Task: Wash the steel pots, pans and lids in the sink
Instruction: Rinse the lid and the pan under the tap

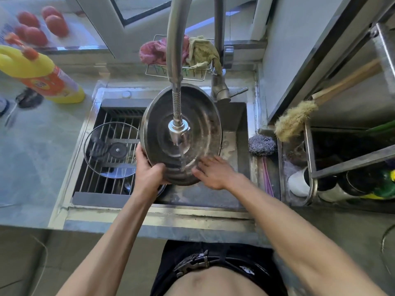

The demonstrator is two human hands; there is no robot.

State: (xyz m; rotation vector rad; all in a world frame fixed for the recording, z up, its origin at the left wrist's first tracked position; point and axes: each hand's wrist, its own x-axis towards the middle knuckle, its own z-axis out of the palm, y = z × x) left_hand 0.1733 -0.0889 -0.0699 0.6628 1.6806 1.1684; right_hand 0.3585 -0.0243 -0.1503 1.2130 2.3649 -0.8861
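A large steel lid [198, 116] is held tilted over the sink [235, 133], its ridged inner side facing me. Water runs from the faucet head [179, 127] onto its middle. My left hand [147, 167] grips the lid's near left rim, fingers curled under the edge. My right hand [213, 170] lies with straight fingers against the lid's lower right surface, where the water flows off. A glass lid [100, 133] with a black knob rests on the wire rack [92, 180] over the sink's left half.
A steel scourer [261, 144] and a brush [295, 119] sit at the sink's right edge beside a steel shelf [342, 163]. A yellow detergent bottle [38, 73] and tomatoes [42, 26] stand at the back left. Cloths [154, 51] hang in a wire basket behind the faucet.
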